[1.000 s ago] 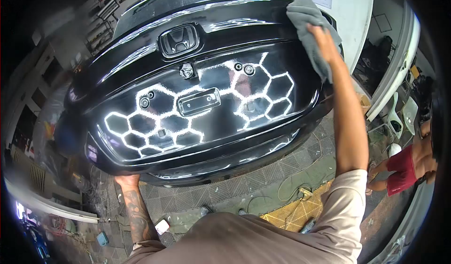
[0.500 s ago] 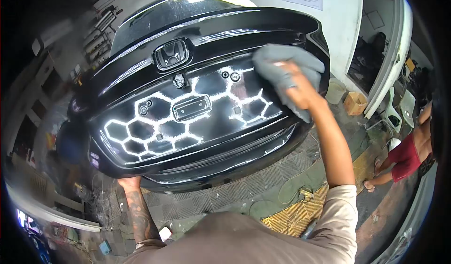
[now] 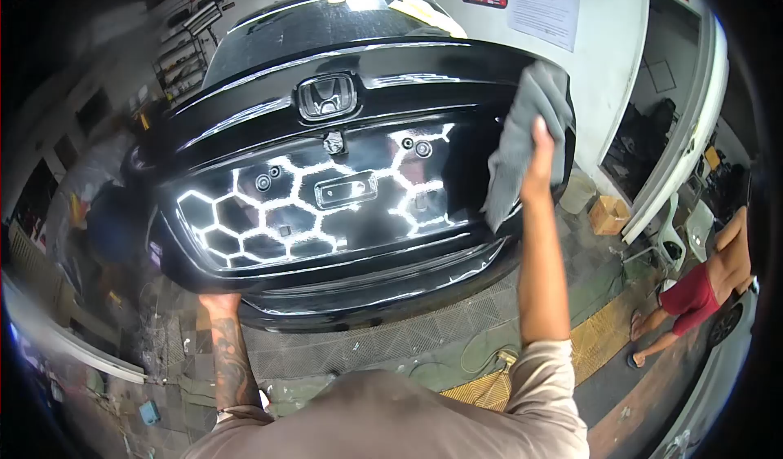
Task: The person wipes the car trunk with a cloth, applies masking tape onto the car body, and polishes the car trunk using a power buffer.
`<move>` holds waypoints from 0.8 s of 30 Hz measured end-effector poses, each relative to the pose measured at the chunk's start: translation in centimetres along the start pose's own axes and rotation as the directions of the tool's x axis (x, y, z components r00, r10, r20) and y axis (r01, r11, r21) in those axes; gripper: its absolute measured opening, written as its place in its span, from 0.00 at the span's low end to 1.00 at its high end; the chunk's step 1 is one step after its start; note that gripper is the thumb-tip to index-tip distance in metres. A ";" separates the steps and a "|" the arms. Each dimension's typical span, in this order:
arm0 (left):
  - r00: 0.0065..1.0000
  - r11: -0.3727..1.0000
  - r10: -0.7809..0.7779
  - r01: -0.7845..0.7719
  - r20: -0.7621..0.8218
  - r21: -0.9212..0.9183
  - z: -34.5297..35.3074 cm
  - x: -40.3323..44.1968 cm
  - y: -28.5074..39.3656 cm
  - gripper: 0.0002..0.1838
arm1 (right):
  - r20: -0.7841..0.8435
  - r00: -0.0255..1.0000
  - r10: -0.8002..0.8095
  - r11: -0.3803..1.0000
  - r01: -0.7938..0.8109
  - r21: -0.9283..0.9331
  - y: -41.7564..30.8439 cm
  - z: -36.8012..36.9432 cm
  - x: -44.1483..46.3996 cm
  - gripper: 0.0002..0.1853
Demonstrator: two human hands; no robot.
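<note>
Right of frame center, my right hand (image 3: pixel 538 164) clasps a gray cloth (image 3: pixel 516 150) on the black trunk lid (image 3: pixel 373 222) at mid-frame; at lower left, my left hand (image 3: pixel 220 302) meets its edge, grip hidden. Wiping appears underway; remaining extent indeterminable.

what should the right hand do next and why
Probably slide the gray cloth left across the black trunk lid, toward its middle. The right hand has the cloth over the lid's right side, with a broad stretch of panel uncovered to the left, and the left hand is clear of that path, down at the lower left edge.
</note>
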State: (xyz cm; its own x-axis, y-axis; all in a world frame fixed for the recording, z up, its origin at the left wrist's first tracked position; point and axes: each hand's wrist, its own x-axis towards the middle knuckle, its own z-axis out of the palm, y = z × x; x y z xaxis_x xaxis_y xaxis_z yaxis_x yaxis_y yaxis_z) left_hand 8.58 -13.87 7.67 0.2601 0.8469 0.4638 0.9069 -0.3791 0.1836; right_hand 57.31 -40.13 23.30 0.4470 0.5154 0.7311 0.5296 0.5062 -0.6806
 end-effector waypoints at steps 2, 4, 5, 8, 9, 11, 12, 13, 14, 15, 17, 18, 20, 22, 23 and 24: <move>0.973 0.995 0.093 -0.099 -0.210 -0.017 3.5 0.3 -2.9 0.30 | 0.096 0.991 -0.095 0.960 0.117 -0.254 -0.7 0.6 5.4 0.31; 0.937 0.965 0.170 -0.221 -0.306 -0.142 7.5 1.3 -6.2 0.29 | 0.402 0.892 -0.207 0.628 0.436 -0.644 -0.9 4.0 8.9 0.33; 0.933 0.977 0.196 -0.212 -0.301 -0.022 5.7 1.2 -4.7 0.29 | 0.514 0.830 -0.219 0.498 0.548 -0.672 -0.9 6.4 9.6 0.35; 0.995 0.995 0.101 -0.102 0.017 0.022 1.4 1.4 -2.3 0.33 | 0.653 0.710 -0.262 0.496 0.680 -0.540 -2.6 10.9 9.9 0.34; 0.943 1.000 0.003 0.000 0.332 -0.010 1.2 1.1 -2.6 0.37 | 0.661 0.706 -0.254 0.504 0.680 -0.532 -2.5 9.8 10.2 0.34; 0.989 0.977 -0.040 0.068 0.140 -0.201 3.7 -0.1 -4.5 0.36 | 0.733 0.661 -0.159 0.550 0.676 -0.491 -1.9 4.6 11.0 0.32; 0.999 0.952 -0.019 0.031 0.041 -0.306 2.8 0.0 -3.1 0.32 | 0.660 0.747 -0.075 0.551 0.583 -0.597 -0.7 1.4 10.9 0.31; 0.998 0.913 -0.015 -0.010 -0.056 -0.408 2.3 -0.1 -2.0 0.28 | 0.562 0.827 0.005 0.602 0.446 -0.662 -1.1 -1.3 10.7 0.31; 0.992 0.218 -0.066 0.121 0.109 -0.969 4.5 0.4 -3.3 0.29 | 0.504 0.863 -0.038 0.628 0.413 -0.660 0.1 -4.9 10.2 0.31; 0.956 -0.656 -0.116 0.131 0.270 -0.743 6.6 0.8 -4.6 0.29 | 0.424 0.905 -0.026 0.650 0.338 -0.680 0.9 -6.2 9.6 0.32; 0.866 -0.826 -0.163 0.142 0.472 -0.546 3.5 0.9 -2.7 0.30 | 0.393 0.909 -0.141 0.586 0.396 -0.707 1.7 -3.3 9.1 0.32; 0.849 -0.851 -0.167 0.132 0.501 -0.508 3.0 1.1 -2.3 0.29 | 0.426 0.882 -0.203 0.569 0.460 -0.682 2.2 -1.0 9.3 0.33; 0.822 -0.896 -0.158 0.114 0.547 -0.430 3.1 1.4 -2.4 0.29 | 0.524 0.811 -0.260 0.538 0.573 -0.619 -0.1 5.2 9.4 0.34; 0.809 -0.911 -0.161 0.099 0.565 -0.400 2.9 1.3 -2.7 0.29 | 0.571 0.756 -0.321 0.489 0.648 -0.583 -1.7 10.7 9.5 0.34; 0.802 -0.918 -0.162 0.091 0.574 -0.386 2.9 1.2 -2.8 0.29 | 0.585 0.736 -0.340 0.489 0.670 -0.559 -2.1 12.2 9.4 0.34; 0.813 -0.910 -0.128 0.131 0.568 -0.393 3.5 1.0 -3.4 0.31 | 0.621 0.705 -0.342 0.516 0.693 -0.503 -2.1 11.7 9.4 0.34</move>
State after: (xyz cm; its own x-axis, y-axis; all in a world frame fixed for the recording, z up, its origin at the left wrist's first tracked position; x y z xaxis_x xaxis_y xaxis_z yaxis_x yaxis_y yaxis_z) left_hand 6.94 -10.42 4.49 0.2835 0.9489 -0.1389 -0.9216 0.3096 0.2342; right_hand 52.00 -28.28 31.09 -0.3134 0.6202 0.7192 0.9459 0.2706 0.1788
